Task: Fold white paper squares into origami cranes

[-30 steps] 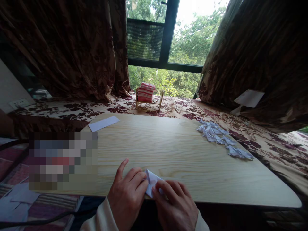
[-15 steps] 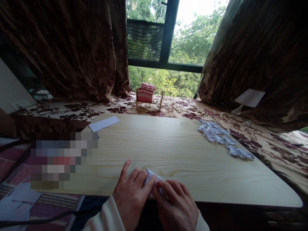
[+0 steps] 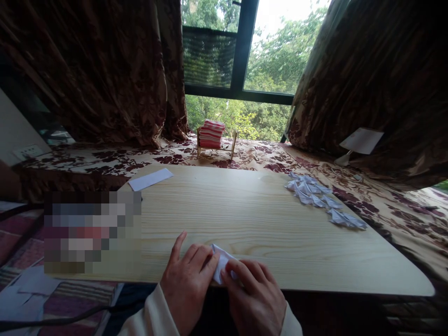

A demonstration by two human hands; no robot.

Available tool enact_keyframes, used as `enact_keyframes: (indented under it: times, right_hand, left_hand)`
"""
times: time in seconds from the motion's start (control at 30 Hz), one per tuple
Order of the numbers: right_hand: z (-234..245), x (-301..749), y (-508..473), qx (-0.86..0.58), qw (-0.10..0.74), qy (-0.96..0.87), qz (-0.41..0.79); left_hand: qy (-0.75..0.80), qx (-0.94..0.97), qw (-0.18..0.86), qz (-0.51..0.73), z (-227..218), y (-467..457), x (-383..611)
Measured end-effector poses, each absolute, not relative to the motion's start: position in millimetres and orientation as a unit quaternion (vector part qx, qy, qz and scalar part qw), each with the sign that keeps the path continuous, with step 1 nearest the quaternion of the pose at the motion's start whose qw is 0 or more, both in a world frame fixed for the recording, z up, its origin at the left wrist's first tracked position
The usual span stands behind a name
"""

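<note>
A small folded piece of white paper [image 3: 221,264] lies at the near edge of the wooden table [image 3: 210,205], between my two hands. My left hand [image 3: 191,273] presses on its left side with thumb and fingers, the little finger raised off to the left. On the right side, my right hand [image 3: 257,289] pinches the paper between thumb and forefinger, its other fingers curled. Part of the paper is hidden under the fingers of both hands.
Several folded white paper pieces [image 3: 311,190] lie in a cluster at the table's right. A flat white paper strip [image 3: 151,179] rests at the far left corner. Behind stand a small rack with red-striped cloths [image 3: 211,134] and a white lamp [image 3: 361,141]. A blurred patch covers the left.
My fingers have drawn slightly apart, and more of the folded paper shows between them. Both hands still touch it.
</note>
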State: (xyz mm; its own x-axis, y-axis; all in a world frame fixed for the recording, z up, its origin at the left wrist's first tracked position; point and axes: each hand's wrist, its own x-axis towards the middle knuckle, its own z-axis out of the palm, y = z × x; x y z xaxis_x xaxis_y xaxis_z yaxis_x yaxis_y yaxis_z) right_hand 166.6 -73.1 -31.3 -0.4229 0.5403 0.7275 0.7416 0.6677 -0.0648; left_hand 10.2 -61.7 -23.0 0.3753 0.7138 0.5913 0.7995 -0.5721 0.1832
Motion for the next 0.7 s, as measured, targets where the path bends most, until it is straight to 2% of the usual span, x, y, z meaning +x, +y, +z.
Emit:
enact_keyframes:
  times: [0.23, 0.7]
  right_hand:
    - [-31.8, 165.1, -72.7, -0.393, 0.391, -0.822, -0.131]
    - [-39.3, 177.7, -71.0, -0.384, 0.357, -0.841, -0.135]
  left_hand:
    - [-0.425, -0.827, 0.045, -0.366, -25.7, -65.0, 3.2]
    - [-0.412, -0.840, 0.035, -0.350, -24.6, -71.4, -0.9]
